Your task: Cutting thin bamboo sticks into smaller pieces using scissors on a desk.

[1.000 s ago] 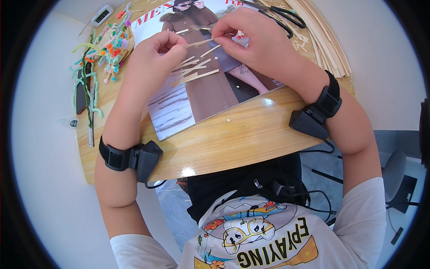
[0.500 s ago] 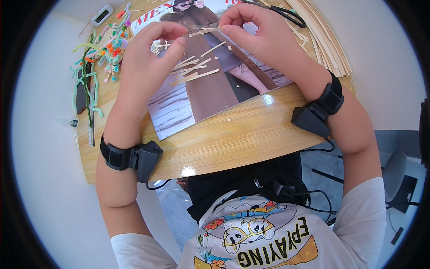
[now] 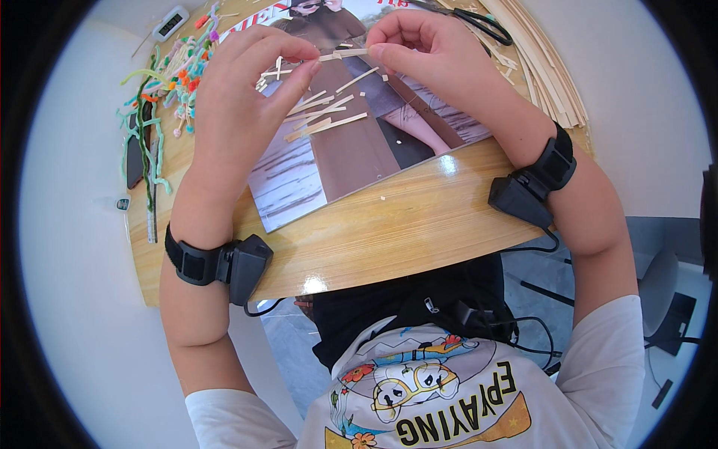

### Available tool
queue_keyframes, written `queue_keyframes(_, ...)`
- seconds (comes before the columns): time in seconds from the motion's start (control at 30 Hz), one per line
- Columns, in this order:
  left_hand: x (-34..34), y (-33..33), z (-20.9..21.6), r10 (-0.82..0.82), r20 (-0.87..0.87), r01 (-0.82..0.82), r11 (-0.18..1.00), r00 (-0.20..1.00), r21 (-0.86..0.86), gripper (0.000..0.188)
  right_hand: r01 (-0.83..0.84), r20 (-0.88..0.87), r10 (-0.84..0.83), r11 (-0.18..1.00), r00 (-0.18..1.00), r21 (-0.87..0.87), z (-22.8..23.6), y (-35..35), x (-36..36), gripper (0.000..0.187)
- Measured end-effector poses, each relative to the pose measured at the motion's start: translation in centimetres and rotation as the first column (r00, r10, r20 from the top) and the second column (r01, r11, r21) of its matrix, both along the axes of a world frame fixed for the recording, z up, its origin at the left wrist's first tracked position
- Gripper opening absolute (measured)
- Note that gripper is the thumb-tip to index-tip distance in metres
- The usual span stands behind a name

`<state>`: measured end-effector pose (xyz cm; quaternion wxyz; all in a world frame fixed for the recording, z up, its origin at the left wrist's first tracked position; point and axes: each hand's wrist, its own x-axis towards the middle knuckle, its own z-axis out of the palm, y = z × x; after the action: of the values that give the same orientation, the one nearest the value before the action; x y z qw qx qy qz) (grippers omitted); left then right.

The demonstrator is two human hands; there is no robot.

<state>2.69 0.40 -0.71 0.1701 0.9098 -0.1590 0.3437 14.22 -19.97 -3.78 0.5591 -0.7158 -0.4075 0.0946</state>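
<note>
A thin, pale wooden strip (image 3: 344, 55) with small bits along it spans the gap between my hands, above a magazine (image 3: 288, 196). My right hand (image 3: 430, 56) pinches its right end between thumb and fingers. At the other end, my left hand (image 3: 247, 93) has its thumb and fingertip close about the strip's tip. Below them, several short cut wooden strips (image 3: 329, 112) lie loosely on the magazine cover, with a few tiny chips. Some crossed small pieces (image 3: 278, 69) sit beside my left hand's fingers.
Black-handled scissors (image 3: 490, 28) and a bundle of long wooden strips (image 3: 546, 71) lie at the far right. Colourful fuzzy stems and pompoms (image 3: 183, 82), a ruler (image 3: 152, 221) and a small digital clock (image 3: 170, 24) are at the left of the wooden table (image 3: 359, 239).
My left fingertips have moved slightly right and closed in on the strip's left end. The strip and my right hand have shifted down a little.
</note>
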Motion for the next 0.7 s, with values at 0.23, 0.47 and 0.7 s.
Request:
queue_keyframes(0.23, 0.2, 0.2, -0.3, -0.005, -0.009, 0.005, 1.000, 1.000, -0.014, 0.009, 0.029, 0.102, -0.028, 0.999, 0.994, -0.014, 0.0, 0.0, -0.1, 0.016)
queue_keyframes(0.47, 0.3, 0.3, -0.7, -0.017, -0.128, 0.010, 0.998, 0.992, -0.061, 0.010, 0.052, 0.220, -0.045, 0.998, 0.975, -0.028, 0.0, 0.0, 0.1, 0.017)
queue_keyframes(0.7, 0.7, 1.6, -1.5, 0.078, -0.179, -0.117, 0.969, 0.981, -0.216, 0.014, 0.129, 0.186, -0.117, 0.990, 0.975, -0.051, -0.2, -0.1, 0.3, 0.016)
